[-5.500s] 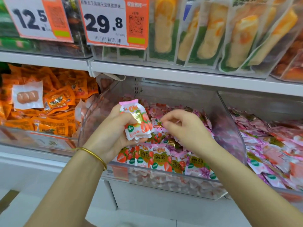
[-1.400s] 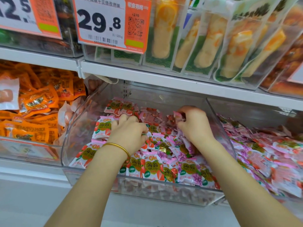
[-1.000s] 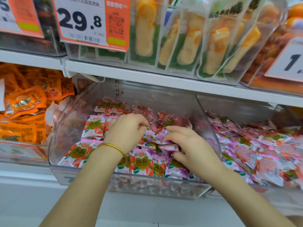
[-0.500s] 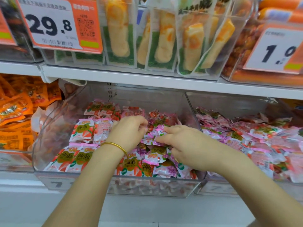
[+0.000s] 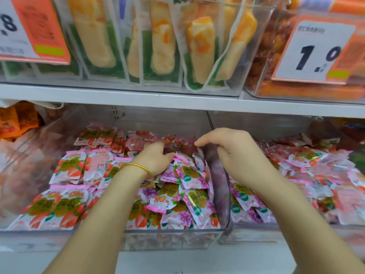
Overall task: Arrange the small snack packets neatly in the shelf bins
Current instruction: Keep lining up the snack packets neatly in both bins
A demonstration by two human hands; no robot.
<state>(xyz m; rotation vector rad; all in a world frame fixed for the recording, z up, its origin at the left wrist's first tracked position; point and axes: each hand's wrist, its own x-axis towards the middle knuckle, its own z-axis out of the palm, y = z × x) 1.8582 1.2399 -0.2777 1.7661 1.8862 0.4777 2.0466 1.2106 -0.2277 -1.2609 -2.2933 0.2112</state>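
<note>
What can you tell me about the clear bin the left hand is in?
The middle bin is clear plastic, low in front, taller at the sides, under a white shelf. Small pink snack packets nearly fill it: strawberry ones rowed at left, purple ones jumbled at right. The left hand rests among them; the right hand hovers above its right wall.

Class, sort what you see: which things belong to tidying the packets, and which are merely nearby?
Job: left hand, right hand, pink snack packets, clear middle bin.
Nearby: price tag, yellow packs above, orange packets.
</note>
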